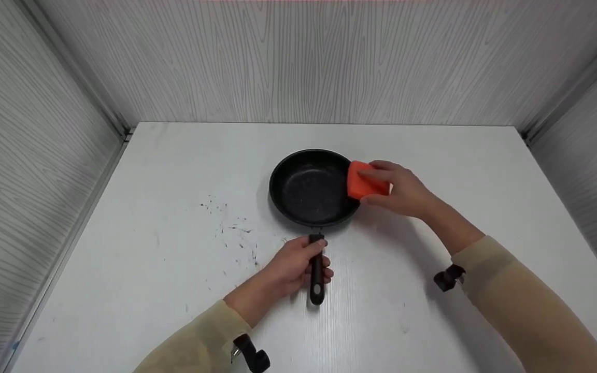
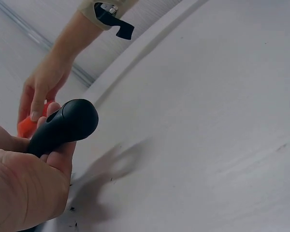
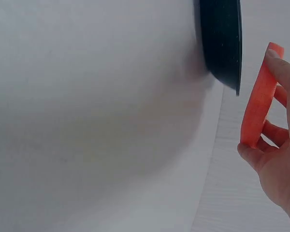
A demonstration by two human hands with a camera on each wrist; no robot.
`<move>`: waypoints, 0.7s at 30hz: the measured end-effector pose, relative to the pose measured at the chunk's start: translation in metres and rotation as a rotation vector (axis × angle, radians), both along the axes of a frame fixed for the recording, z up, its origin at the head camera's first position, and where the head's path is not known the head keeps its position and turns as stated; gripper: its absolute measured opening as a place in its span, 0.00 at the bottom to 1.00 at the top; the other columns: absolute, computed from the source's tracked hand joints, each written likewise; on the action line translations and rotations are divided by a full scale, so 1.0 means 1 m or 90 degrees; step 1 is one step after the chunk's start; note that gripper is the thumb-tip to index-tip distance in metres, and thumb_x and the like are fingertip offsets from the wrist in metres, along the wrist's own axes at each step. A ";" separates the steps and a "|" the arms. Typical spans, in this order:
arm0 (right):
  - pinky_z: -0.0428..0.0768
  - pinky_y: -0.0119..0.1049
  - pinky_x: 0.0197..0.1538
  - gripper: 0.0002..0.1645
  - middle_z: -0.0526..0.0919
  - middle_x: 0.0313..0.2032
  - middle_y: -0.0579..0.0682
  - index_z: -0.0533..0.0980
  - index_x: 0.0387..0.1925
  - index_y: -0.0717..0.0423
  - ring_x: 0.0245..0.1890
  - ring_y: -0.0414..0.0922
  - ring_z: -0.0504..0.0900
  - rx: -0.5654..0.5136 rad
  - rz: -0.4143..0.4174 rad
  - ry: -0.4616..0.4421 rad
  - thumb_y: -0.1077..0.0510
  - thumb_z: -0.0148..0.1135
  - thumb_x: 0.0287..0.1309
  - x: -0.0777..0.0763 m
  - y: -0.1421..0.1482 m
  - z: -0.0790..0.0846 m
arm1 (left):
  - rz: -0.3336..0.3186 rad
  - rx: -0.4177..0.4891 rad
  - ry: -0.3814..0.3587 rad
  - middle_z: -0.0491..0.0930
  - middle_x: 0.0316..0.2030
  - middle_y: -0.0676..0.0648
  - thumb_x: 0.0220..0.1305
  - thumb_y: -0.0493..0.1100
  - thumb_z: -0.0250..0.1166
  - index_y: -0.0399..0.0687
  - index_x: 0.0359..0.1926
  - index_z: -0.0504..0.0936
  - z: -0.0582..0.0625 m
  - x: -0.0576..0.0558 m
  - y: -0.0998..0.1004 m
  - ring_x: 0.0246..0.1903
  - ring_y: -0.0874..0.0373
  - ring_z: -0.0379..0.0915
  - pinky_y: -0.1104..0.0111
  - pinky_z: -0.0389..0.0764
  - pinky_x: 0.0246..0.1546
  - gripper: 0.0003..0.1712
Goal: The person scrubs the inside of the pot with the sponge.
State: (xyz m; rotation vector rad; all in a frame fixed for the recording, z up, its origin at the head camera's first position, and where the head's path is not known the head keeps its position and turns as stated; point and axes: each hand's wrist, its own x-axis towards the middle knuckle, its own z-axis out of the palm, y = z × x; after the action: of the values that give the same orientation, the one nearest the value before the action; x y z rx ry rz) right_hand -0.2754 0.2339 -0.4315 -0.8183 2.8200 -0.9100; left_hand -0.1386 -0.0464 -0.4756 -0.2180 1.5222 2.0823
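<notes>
A black frying pan [image 1: 310,191] is in the middle of the table in the head view, its handle [image 1: 317,292] pointing toward me. My left hand [image 1: 289,265] grips that handle, thumb lying over its top near the pan. At the pan's right rim, my right hand [image 1: 401,190] holds an orange-red sponge [image 1: 356,189] between thumb and fingers. The sponge overlaps the rim in the head view. From the right wrist, the sponge [image 3: 259,108] stands on edge, a gap apart from the pan's side [image 3: 221,43]. The handle's rounded end [image 2: 79,119] juts out of the left hand in the left wrist view.
Dark crumbs and smudges [image 1: 241,229] are scattered on the white table [image 1: 138,248], left of the pan. Pale wood-grain panels stand at the back [image 1: 309,67], left and right. Black clips hang from both sleeves.
</notes>
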 end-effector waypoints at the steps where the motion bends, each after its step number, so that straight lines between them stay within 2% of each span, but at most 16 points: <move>1: 0.73 0.59 0.72 0.39 0.69 0.74 0.61 0.75 0.73 0.48 0.74 0.62 0.66 0.010 0.010 -0.005 0.49 0.77 0.64 0.002 -0.006 0.002 | 0.001 -0.002 0.001 0.80 0.31 0.41 0.83 0.43 0.58 0.31 0.60 0.71 0.000 0.000 0.000 0.29 0.52 0.86 0.56 0.92 0.39 0.18; 6: 0.70 0.59 0.74 0.39 0.68 0.75 0.59 0.75 0.74 0.44 0.75 0.61 0.65 0.048 0.049 -0.040 0.46 0.77 0.64 0.008 -0.032 0.007 | 0.003 -0.009 0.006 0.80 0.31 0.41 0.83 0.43 0.58 0.31 0.60 0.71 0.001 0.001 0.001 0.29 0.52 0.86 0.55 0.92 0.40 0.18; 13: 0.67 0.57 0.76 0.37 0.67 0.77 0.57 0.76 0.73 0.43 0.76 0.60 0.65 0.085 0.069 -0.083 0.43 0.76 0.65 0.011 -0.053 0.005 | -0.003 -0.008 0.003 0.80 0.31 0.41 0.83 0.43 0.57 0.31 0.60 0.71 0.002 0.002 0.002 0.30 0.52 0.86 0.55 0.92 0.40 0.18; 21: 0.66 0.55 0.77 0.34 0.67 0.76 0.58 0.78 0.71 0.43 0.76 0.59 0.65 0.118 0.084 -0.076 0.42 0.73 0.67 0.009 -0.063 0.003 | 0.002 -0.006 0.002 0.80 0.32 0.40 0.83 0.43 0.57 0.31 0.60 0.71 0.003 0.004 0.002 0.30 0.51 0.86 0.54 0.92 0.41 0.18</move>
State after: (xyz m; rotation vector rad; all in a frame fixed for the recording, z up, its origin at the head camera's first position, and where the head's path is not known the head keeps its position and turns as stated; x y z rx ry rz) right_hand -0.2661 0.1707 -0.4284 -0.8819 2.6613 -0.6456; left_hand -0.1350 -0.0444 -0.4730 -0.2198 1.5346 2.0790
